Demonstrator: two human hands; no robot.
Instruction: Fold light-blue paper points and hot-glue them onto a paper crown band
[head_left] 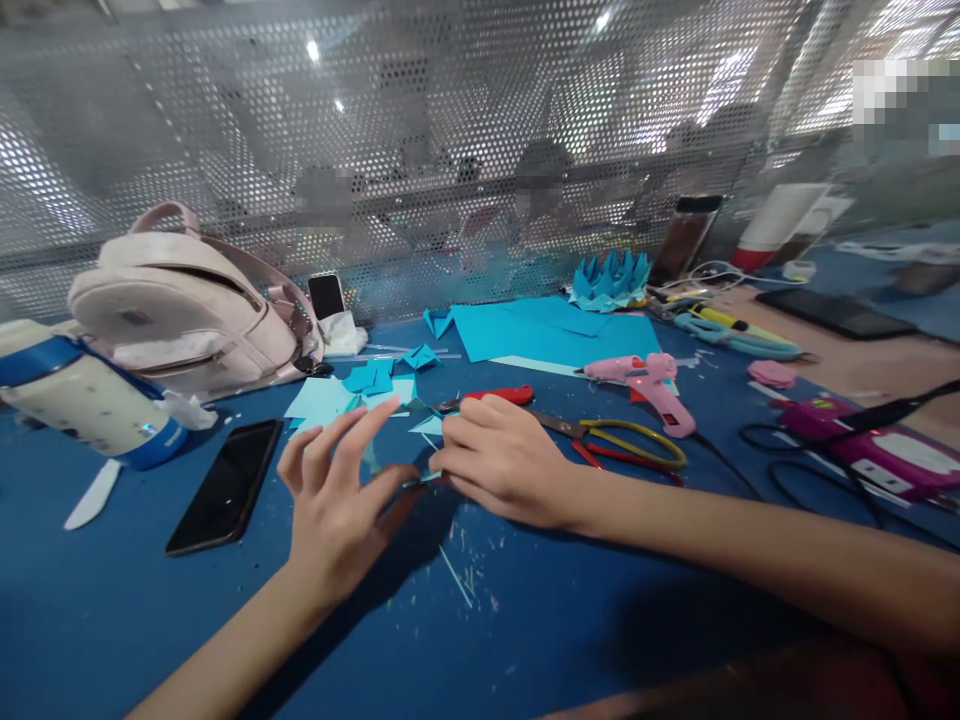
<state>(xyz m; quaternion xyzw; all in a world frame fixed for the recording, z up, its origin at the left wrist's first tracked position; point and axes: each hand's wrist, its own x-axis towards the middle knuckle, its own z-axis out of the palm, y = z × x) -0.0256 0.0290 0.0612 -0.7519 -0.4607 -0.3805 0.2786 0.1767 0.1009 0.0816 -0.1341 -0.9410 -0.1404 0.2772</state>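
My right hand (506,460) is closed, its fingers pinching a small piece of light blue paper (430,477) low over the table. My left hand (337,490) is open beside it, fingers spread and raised; its thumb tip reaches the paper's left end, and I cannot tell whether it touches. Just beyond the hands lie folded blue paper pieces (369,377) and pale blue sheets (322,398). Scissors with yellow and red handles (634,440) rest by my right wrist, behind which is a red-handled tool (499,394), partly hidden.
A pink glue gun (645,385) lies right of a large blue sheet (517,335), near a spiky folded-paper piece (611,280). Left are a phone (225,487), a bottle (82,390) and a pale backpack (187,310). A magenta box with cables (870,445) sits right; perforated metal stands behind.
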